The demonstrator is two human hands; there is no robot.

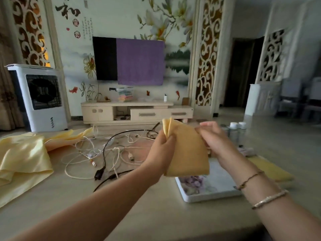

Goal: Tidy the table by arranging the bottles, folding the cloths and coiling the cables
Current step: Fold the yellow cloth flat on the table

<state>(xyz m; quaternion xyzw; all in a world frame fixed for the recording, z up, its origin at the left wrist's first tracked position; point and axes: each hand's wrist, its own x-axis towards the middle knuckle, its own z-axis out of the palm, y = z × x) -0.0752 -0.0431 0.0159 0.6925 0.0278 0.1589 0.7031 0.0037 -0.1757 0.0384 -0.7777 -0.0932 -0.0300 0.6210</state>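
Yellow folded cloth (188,150) hangs above the tray (213,186); we pinch it with left hand (162,148) and right hand (214,136).

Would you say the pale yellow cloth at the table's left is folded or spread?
Spread: the pale yellow cloth lies loose and rumpled on the table.

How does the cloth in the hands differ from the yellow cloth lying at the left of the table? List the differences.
The held cloth is folded into a compact rectangle; the left cloth lies spread out and rumpled.
The held cloth is lifted off the table, gripped by the left hand and right hand; the left cloth rests on the table, untouched.
The held cloth looks a deeper orange-yellow, the left cloth paler.
Both are plain yellowish fabric.
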